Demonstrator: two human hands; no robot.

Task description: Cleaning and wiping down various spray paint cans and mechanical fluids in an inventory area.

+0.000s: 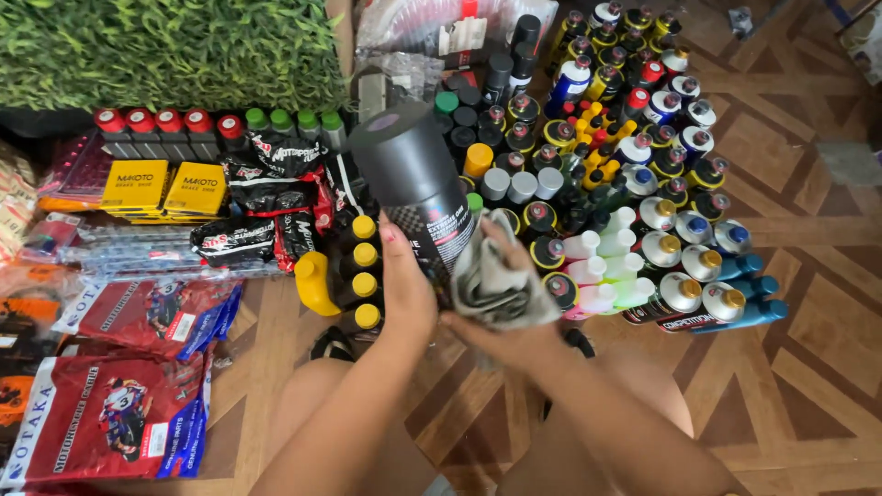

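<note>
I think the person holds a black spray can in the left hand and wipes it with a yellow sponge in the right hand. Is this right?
Not quite. The head view shows the right hand wiping with a crumpled grey cloth, not a yellow sponge. The rest holds: the left hand grips the black spray can, and the cloth is pressed against its lower part.

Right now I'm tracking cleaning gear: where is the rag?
Head view, centre: the grey rag is bunched in the right hand, pressed against the black spray can.
</note>
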